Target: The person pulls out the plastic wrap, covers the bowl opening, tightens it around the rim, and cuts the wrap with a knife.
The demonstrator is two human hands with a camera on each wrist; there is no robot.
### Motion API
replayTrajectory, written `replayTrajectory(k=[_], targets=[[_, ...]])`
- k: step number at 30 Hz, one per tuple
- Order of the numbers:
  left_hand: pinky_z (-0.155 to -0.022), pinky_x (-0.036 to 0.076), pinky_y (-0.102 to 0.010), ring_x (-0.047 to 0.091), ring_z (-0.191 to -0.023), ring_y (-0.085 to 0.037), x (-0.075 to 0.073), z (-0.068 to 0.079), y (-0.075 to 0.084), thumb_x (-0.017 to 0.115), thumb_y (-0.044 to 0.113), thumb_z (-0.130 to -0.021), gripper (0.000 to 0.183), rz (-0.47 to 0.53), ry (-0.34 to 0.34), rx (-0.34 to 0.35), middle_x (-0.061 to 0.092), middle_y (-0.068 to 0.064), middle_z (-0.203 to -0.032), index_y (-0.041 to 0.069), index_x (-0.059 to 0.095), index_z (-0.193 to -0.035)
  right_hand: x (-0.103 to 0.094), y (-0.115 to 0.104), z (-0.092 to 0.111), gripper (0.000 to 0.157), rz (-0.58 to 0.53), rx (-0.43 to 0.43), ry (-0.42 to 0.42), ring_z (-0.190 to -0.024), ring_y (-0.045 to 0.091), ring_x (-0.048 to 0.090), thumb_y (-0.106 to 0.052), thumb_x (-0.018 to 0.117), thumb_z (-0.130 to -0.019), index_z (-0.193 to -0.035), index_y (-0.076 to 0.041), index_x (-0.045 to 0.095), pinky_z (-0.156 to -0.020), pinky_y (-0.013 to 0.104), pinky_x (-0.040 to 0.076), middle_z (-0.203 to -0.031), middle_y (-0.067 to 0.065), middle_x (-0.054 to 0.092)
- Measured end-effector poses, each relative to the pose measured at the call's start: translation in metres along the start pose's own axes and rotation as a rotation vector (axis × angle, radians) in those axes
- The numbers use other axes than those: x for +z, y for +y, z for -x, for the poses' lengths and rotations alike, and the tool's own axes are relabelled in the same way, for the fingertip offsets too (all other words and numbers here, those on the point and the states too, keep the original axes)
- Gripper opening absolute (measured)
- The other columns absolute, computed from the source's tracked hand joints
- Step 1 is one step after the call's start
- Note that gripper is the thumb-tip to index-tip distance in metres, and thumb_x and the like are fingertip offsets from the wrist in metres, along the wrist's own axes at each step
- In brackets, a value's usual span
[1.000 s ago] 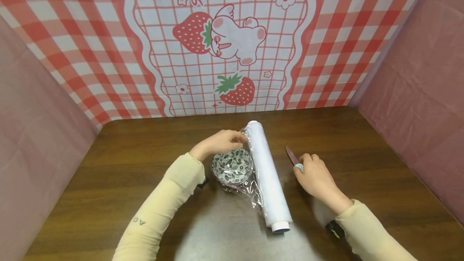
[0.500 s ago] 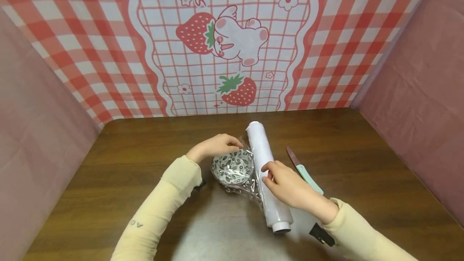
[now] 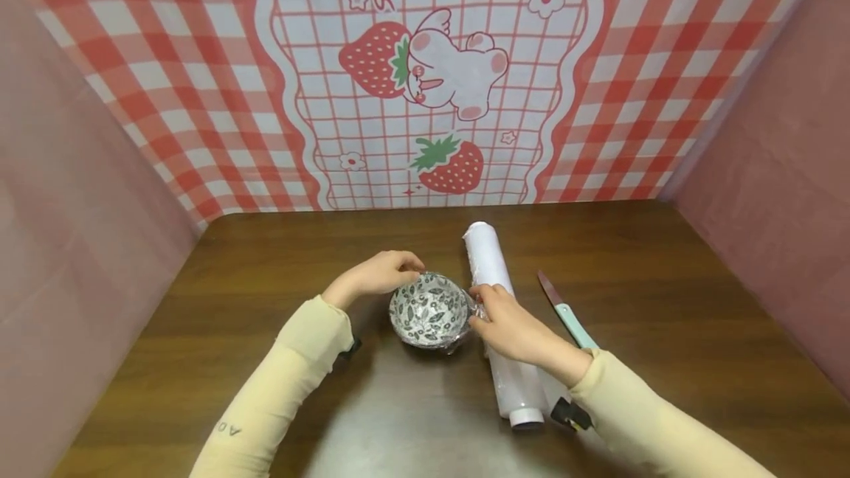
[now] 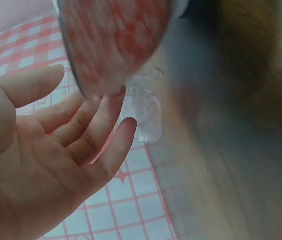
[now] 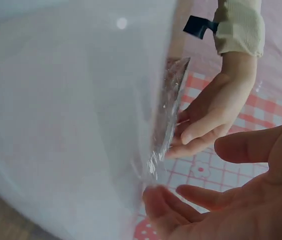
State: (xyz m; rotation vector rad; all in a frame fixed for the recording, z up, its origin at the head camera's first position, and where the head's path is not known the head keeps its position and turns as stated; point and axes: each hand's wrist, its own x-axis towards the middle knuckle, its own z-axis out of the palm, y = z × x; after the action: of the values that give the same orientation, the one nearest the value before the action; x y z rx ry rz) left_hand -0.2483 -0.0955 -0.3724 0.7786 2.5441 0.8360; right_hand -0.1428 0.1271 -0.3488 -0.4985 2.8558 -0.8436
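Observation:
A small bowl [image 3: 429,312] with a dark leaf pattern stands mid-table, clear cling film clinging about its rim. My left hand [image 3: 378,273] is at its far left rim; in the left wrist view the relaxed fingers touch the edge of the bowl [image 4: 116,40], thumb apart. Beside the bowl lies a thick roll of cling film [image 3: 488,257], slanting toward the front. Reaching across that roll, my right hand [image 3: 511,327] has its fingertips at the film near the bowl's right rim. In the right wrist view its thumb stands away from the loosely bent fingers.
To the right of the roll lies a knife [image 3: 572,323] with a mint-green handle and a dark reddish blade, partly behind the right sleeve. A strawberry-print cloth [image 3: 425,80] hangs behind the brown wooden table [image 3: 664,301], with pink cloth at both sides.
My right hand has left the knife on the table and moved left over the roll to the film by the bowl. The left hand has drawn slightly left, and the film now lies closer round the bowl.

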Motion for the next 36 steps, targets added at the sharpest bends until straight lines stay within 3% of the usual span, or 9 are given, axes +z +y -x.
replayTrajectory(k=[6, 14, 18, 22, 24, 27, 30, 36], targets=[[-0.092, 0.043, -0.038, 0.053, -0.112, -0.023, 0.003, 0.009, -0.004, 0.047, 0.022, -0.094, 0.034, -0.017, -0.003, -0.009, 0.058, -0.009, -0.122, 0.008, 0.056, -0.123, 0.005, 0.002, -0.014, 0.047, -0.071, -0.02, -0.033, -0.118, 0.038, 0.043, -0.005, 0.046, -0.082, -0.126, 0.012, 0.04, -0.099, 0.048, 0.034, -0.123, 0.028, 0.047], [-0.09, 0.044, -0.036, 0.056, -0.107, -0.022, 0.01, 0.023, -0.003, 0.047, 0.021, -0.093, 0.031, -0.036, 0.038, -0.018, 0.063, -0.01, -0.111, 0.003, 0.062, -0.114, 0.007, -0.002, -0.026, 0.053, -0.216, 0.005, -0.12, -0.125, 0.042, 0.035, 0.0, 0.045, -0.078, -0.128, 0.016, 0.034, -0.105, 0.05, 0.026, -0.13, 0.033, 0.04], [-0.079, 0.046, -0.035, 0.057, -0.086, -0.022, 0.02, 0.031, 0.0, 0.045, 0.017, -0.093, 0.031, 0.019, 0.113, -0.049, 0.064, -0.012, -0.091, 0.0, 0.063, -0.111, 0.01, -0.004, -0.03, 0.059, -0.323, 0.063, -0.178, -0.128, 0.043, 0.029, 0.001, 0.045, -0.075, -0.13, 0.017, 0.03, -0.107, 0.05, 0.022, -0.134, 0.033, 0.034], [-0.085, 0.044, -0.04, 0.057, -0.094, -0.028, 0.031, 0.038, 0.008, 0.042, 0.017, -0.095, 0.033, 0.192, 0.171, -0.151, 0.062, -0.017, -0.097, -0.002, 0.059, -0.115, 0.009, -0.007, -0.032, 0.062, -0.439, 0.128, -0.216, -0.129, 0.044, 0.026, 0.002, 0.044, -0.075, -0.133, 0.016, 0.026, -0.106, 0.051, 0.023, -0.137, 0.034, 0.029], [-0.099, 0.036, -0.044, 0.047, -0.118, -0.031, 0.036, 0.042, 0.012, 0.039, 0.02, -0.096, 0.037, 0.322, 0.174, -0.221, 0.055, -0.018, -0.122, -0.002, 0.052, -0.122, 0.008, -0.007, -0.032, 0.061, -0.455, 0.147, -0.229, -0.128, 0.045, 0.027, 0.001, 0.044, -0.077, -0.133, 0.016, 0.026, -0.105, 0.051, 0.025, -0.136, 0.035, 0.03], [-0.106, 0.025, -0.048, 0.033, -0.129, -0.035, 0.042, 0.045, 0.015, 0.036, 0.025, -0.097, 0.044, 0.518, 0.157, -0.288, 0.043, -0.019, -0.135, -0.002, 0.041, -0.131, 0.004, -0.005, -0.032, 0.06, -0.447, 0.148, -0.242, -0.125, 0.046, 0.032, 0.0, 0.044, -0.077, -0.131, 0.017, 0.026, -0.102, 0.05, 0.031, -0.133, 0.037, 0.032], [-0.106, 0.025, -0.048, 0.032, -0.129, -0.034, 0.046, 0.048, 0.012, 0.036, 0.025, -0.097, 0.047, 0.659, 0.161, -0.297, 0.038, -0.02, -0.138, -0.003, 0.036, -0.135, 0.001, -0.002, -0.032, 0.06, -0.434, 0.139, -0.252, -0.122, 0.045, 0.035, -0.001, 0.043, -0.076, -0.131, 0.018, 0.027, -0.1, 0.049, 0.034, -0.131, 0.037, 0.034], [-0.089, 0.043, -0.038, 0.05, -0.107, -0.027, 0.049, 0.055, 0.006, 0.033, 0.024, -0.097, 0.048, 0.847, 0.158, -0.298, 0.042, -0.023, -0.131, -0.006, 0.033, -0.134, 0.0, -0.003, -0.032, 0.061, -0.416, 0.138, -0.248, -0.125, 0.045, 0.033, -0.002, 0.043, -0.076, -0.132, 0.018, 0.026, -0.102, 0.049, 0.031, -0.133, 0.036, 0.034]])
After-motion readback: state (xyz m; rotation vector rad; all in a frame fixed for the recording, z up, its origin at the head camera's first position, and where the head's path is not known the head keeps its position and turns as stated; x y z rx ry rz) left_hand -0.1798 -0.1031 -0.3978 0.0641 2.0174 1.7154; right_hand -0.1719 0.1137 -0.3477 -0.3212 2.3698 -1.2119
